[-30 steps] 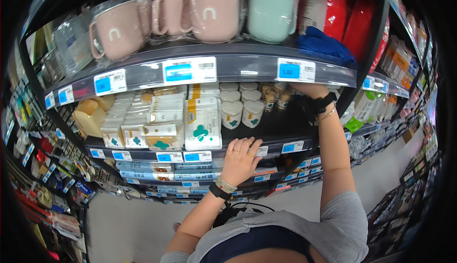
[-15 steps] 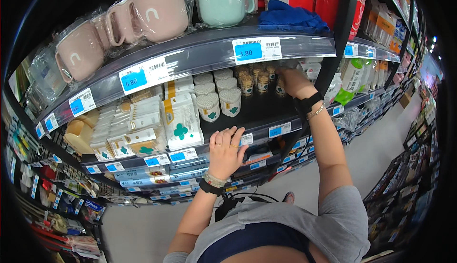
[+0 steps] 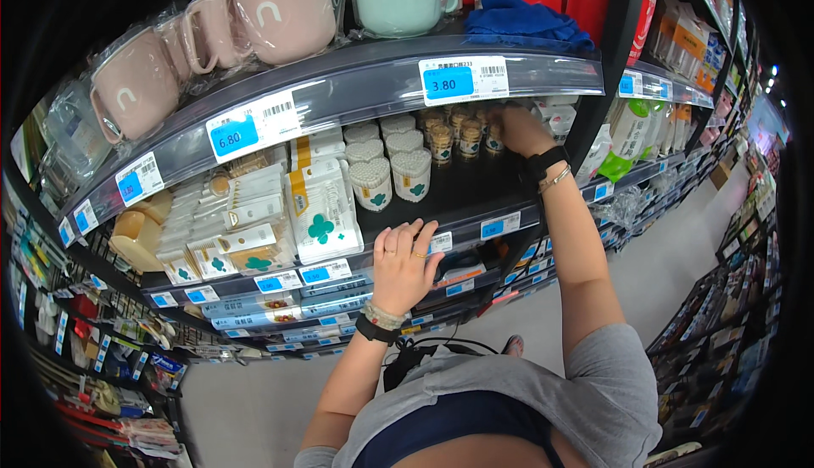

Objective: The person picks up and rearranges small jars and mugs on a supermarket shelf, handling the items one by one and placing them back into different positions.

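My left hand [image 3: 405, 258] rests on the front edge of the shelf [image 3: 462, 192], its fingers stretched out and holding nothing. Deeper in, my right hand [image 3: 521, 131] reaches under the upper shelf, at the right end of several small jars of toothpicks [image 3: 441, 143]. Its fingers are in shadow and partly hidden, so I cannot make out whether they grip anything. Just left of them stands a toothpick jar [image 3: 494, 139]. White tubs of cotton swabs [image 3: 411, 175] stand in pairs left of the jars. Flat white packets with a green clover mark [image 3: 322, 214] lean farther left.
Above, the upper shelf's curved label rail [image 3: 356, 99] overhangs my right hand. Wrapped pink mugs [image 3: 284, 10], a mint mug [image 3: 398, 2] and a blue cloth [image 3: 526, 23] sit on it. A black post [image 3: 606, 69] rises right of my right wrist. Blue boxes [image 3: 254, 309] lie below.
My right hand has moved a little deeper into the shelf, away from the front jar it was beside. My left hand stays on the shelf edge. The view has shifted slightly.
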`<action>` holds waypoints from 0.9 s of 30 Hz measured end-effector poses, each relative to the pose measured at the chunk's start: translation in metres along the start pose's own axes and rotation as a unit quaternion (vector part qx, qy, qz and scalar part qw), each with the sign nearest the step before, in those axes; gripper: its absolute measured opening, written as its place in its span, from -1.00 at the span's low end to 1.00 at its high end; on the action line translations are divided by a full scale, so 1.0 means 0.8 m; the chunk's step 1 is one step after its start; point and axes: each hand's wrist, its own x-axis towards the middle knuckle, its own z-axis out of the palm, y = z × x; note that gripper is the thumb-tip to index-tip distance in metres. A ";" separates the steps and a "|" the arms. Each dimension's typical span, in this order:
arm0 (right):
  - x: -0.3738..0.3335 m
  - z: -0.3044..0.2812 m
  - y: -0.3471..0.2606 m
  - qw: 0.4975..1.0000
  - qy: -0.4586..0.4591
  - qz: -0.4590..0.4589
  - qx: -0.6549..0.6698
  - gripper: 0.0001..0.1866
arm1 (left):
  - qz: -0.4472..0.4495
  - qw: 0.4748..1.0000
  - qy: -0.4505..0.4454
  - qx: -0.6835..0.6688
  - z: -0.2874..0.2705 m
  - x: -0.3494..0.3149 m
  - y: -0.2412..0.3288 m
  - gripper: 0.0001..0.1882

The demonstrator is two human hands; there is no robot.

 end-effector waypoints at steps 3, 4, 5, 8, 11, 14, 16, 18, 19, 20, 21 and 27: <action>-0.007 -0.007 -0.011 0.999 0.037 -0.015 0.009 -0.64 | -0.001 1.000 -0.001 0.000 0.001 0.000 -0.001 -0.44; -0.008 -0.007 -0.011 0.999 0.037 -0.014 0.009 -0.64 | -0.001 1.000 -0.002 0.002 0.001 0.000 -0.001 -0.44; -0.007 -0.007 -0.010 0.999 0.035 -0.017 0.009 -0.62 | -0.001 1.000 -0.002 0.001 0.001 0.000 -0.001 -0.44; -0.005 -0.009 -0.009 0.999 0.028 -0.028 0.020 -0.61 | -0.001 1.000 -0.001 0.002 0.002 0.000 -0.002 -0.44; -0.002 -0.005 -0.003 0.998 0.015 -0.031 0.043 -0.61 | 0.000 1.000 -0.003 0.002 0.002 0.000 -0.001 -0.43; 0.002 0.002 0.007 0.998 0.009 -0.033 0.051 -0.62 | 0.000 1.000 -0.004 0.002 0.002 0.000 0.000 -0.43; 0.001 -0.003 -0.005 0.998 0.008 -0.042 0.047 -0.62 | -0.001 1.000 -0.002 0.006 0.002 0.000 -0.001 -0.43; -0.005 -0.022 -0.044 0.996 0.067 0.034 -0.053 -0.58 | -0.005 1.000 -0.002 0.011 0.001 -0.002 -0.003 -0.43; -0.003 -0.015 -0.030 0.996 0.067 0.037 -0.055 -0.58 | -0.001 1.000 0.001 0.009 0.002 -0.001 -0.002 -0.43; 0.002 -0.004 -0.012 0.993 0.097 0.033 -0.060 -0.58 | 0.001 1.000 0.001 0.007 0.002 0.000 0.000 -0.43; 0.004 0.005 0.007 0.990 0.126 0.029 -0.064 -0.56 | 0.003 1.000 0.000 0.003 0.002 0.001 0.002 -0.43; -0.001 -0.024 -0.029 0.997 0.065 0.035 -0.002 -0.68 | -0.002 1.000 0.000 0.006 0.001 0.000 -0.001 -0.43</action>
